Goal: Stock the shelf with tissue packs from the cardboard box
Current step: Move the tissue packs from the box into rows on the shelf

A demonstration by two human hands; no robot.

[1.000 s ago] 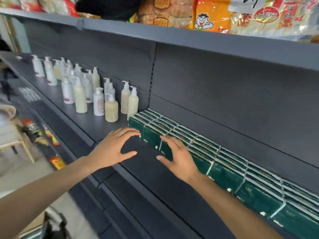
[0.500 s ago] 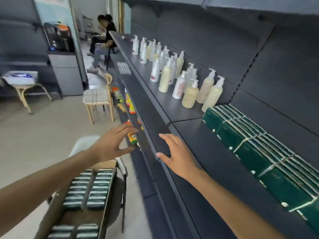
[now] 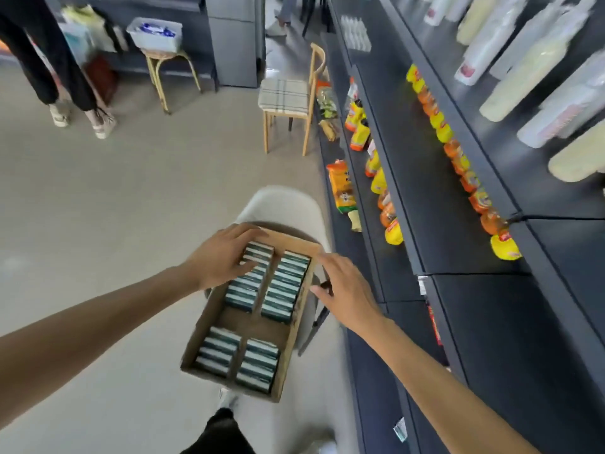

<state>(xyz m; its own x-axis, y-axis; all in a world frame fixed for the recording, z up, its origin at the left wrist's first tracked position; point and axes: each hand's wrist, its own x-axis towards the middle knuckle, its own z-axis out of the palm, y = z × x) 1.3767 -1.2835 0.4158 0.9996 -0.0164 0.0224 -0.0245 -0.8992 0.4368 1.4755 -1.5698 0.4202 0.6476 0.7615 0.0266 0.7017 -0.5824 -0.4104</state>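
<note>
An open cardboard box [image 3: 296,335] rests on a pale chair [image 3: 284,204] beside the dark shelf unit [image 3: 491,322]. Inside stand rows of green-and-white tissue packs [image 3: 283,285], two rows at the far end and two at the near end [image 3: 235,357], with a bare gap between. My left hand [image 3: 219,257] lies with spread fingers on the far-left row of packs, not closed around any. My right hand [image 3: 343,290] hovers open just outside the box's right wall, holding nothing. The tissue packs on the shelf are out of view.
Yellow and orange snack bags [image 3: 458,158] line the lower shelves. Blurred lotion bottles [image 3: 523,70] stand on the upper shelf at right. A wooden chair [image 3: 288,96] and a stool with a white tub [image 3: 157,34] stand beyond. Another person's legs [image 3: 49,60] are at far left.
My view has swung from the shelf down to the box. Both hands have come down from the shelf edge; the left now rests on the packs, the right is beside the box.
</note>
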